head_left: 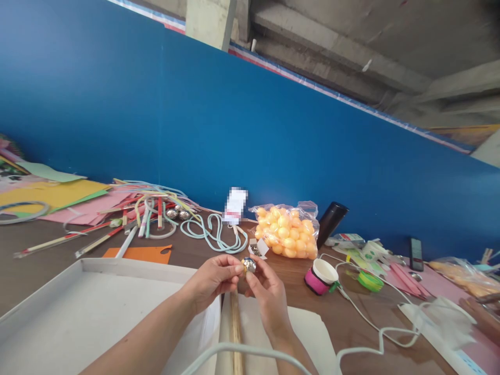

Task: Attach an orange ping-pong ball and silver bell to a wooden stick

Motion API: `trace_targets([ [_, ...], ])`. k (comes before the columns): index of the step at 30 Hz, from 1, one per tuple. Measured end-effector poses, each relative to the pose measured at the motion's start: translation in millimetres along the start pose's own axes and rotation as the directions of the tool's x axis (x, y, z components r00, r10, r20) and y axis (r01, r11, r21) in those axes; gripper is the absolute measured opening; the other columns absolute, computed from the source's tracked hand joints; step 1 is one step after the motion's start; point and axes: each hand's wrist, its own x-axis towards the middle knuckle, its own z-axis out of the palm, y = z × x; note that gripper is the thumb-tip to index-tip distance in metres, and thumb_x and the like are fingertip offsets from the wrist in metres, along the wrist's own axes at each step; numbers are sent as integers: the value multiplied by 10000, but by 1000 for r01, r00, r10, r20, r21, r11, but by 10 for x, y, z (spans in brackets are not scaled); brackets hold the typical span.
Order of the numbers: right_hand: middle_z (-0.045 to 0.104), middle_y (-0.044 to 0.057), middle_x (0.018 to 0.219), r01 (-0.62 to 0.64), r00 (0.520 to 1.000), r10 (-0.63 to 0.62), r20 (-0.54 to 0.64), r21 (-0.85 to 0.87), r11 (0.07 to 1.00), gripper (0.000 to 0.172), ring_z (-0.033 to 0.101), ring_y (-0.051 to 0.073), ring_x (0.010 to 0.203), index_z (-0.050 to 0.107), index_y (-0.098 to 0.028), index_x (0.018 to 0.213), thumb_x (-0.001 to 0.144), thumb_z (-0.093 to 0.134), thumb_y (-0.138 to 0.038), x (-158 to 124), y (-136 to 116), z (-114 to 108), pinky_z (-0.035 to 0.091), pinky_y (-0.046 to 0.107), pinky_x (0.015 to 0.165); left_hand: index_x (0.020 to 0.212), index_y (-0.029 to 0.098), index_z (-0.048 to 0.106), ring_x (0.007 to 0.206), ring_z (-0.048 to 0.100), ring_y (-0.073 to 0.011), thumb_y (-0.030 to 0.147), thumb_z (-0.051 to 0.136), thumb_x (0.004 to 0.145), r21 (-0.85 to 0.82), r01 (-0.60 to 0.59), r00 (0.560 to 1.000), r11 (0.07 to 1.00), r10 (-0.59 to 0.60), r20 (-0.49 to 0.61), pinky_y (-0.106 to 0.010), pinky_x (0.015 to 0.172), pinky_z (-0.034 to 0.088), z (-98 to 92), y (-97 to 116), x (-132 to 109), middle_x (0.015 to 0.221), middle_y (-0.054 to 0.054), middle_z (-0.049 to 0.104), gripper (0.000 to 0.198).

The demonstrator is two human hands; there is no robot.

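A small shiny silver bell (pixel 249 265) is pinched between the fingertips of both hands above the brown table. My left hand (pixel 213 280) grips it from the left with curled fingers. My right hand (pixel 267 295) grips it from the right, thumb and forefinger on it. Below the hands lies a wooden stick (pixel 235 328) on white paper (pixel 308 328). A pale cord (pixel 234 354) crosses the bottom of the view over my forearms.
A white tray (pixel 74 276) lies at the left. Behind it are coloured paper sheets (pixel 58 195), sticks, tubes, light blue cord (pixel 214 232) and more silver bells (pixel 177 212). A bag of orange balls (pixel 287 232), a black cup (pixel 331 221), a pink tape roll (pixel 320 276) and white cable (pixel 363 312) lie right.
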Motion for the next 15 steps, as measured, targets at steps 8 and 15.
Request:
trace_targets([
  [8, 622, 67, 1032, -2, 1000, 2, 1, 34, 999, 431, 593, 226, 838, 546, -220, 1164, 760, 646, -328, -35, -20, -7, 525, 277, 599, 697, 133, 595, 497, 487, -50, 275, 730, 629, 42, -68, 997, 997, 67, 25, -171, 516, 420, 46, 20, -16, 572, 22, 546, 208],
  [15, 634, 44, 1003, 35, 999, -36, 14, 70, 997, 380, 598, 215, 861, 563, -250, 1142, 772, 648, -268, -58, -72, 3, 524, 278, 672, 679, 140, 585, 481, 499, -61, 295, 728, 625, 134, -143, 990, 981, 142, 19, -193, 499, 413, 91, 45, -38, 584, 24, 564, 217],
])
